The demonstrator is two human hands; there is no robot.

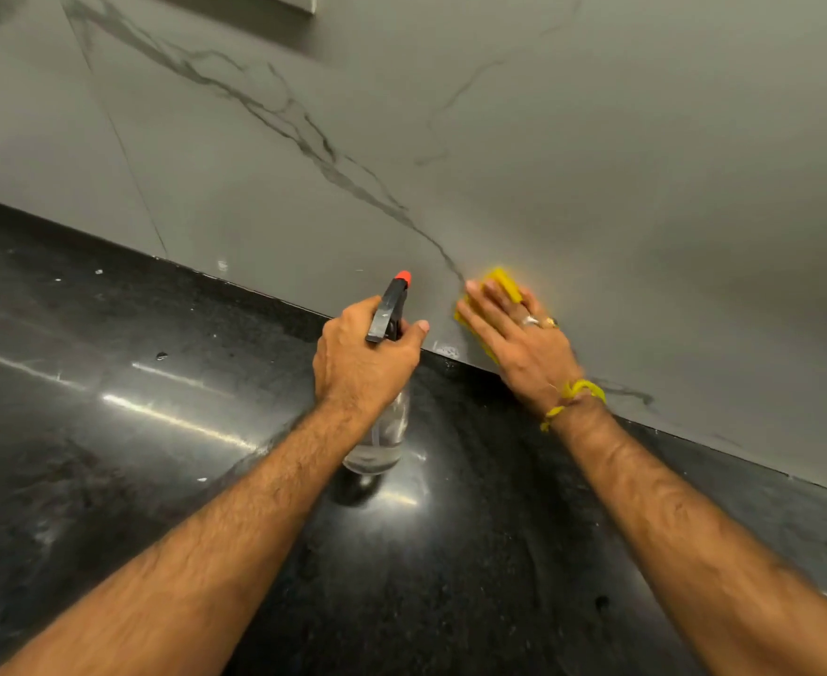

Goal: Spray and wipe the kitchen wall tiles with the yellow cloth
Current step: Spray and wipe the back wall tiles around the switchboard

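1. While the left hand (367, 353) grips the spray bottle (386, 383) above the black counter (109, 431), its nozzle faces the wall tiles (548, 163).
2. Right hand (516, 329), fingers spread (two rings), presses the yellow cloth (504, 283) flat against the tiles just above the counter's back edge.

Polished black stone countertop (109, 431), speckled, with streaks of reflected light and scattered small white flecks. Its far edge meets the wall along a diagonal line. Pale cabinet underside (274, 0) at top edge.
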